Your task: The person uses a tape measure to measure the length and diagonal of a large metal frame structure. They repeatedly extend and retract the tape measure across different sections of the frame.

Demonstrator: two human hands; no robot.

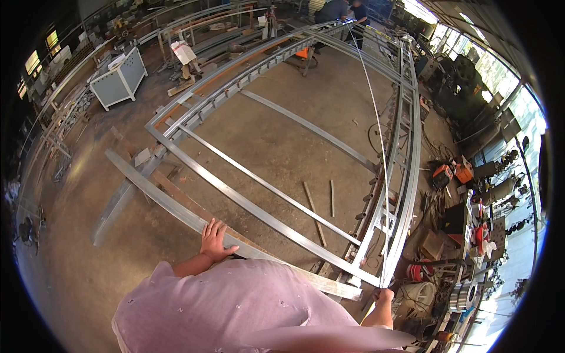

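Observation:
My left hand (214,241) lies with stretched fingers on a pale metal beam (170,202) that crosses in front of me. At the near right corner of a large welded metal frame (247,212), my right hand (384,296) is closed on the end of a measuring tape (381,147). The tape runs taut as a thin pale strip along the frame's right side to its far end. Two people (347,13) stand there, near the tape's other end. What lies inside my right fist is hidden.
Metal crossbars (312,130) span the frame, and loose thin bars (314,213) lie on the floor inside it. A grey cabinet (119,78) stands at the left. Cluttered on the right are a white bucket (416,295), a wire spool (463,296) and orange-and-black machines (442,175).

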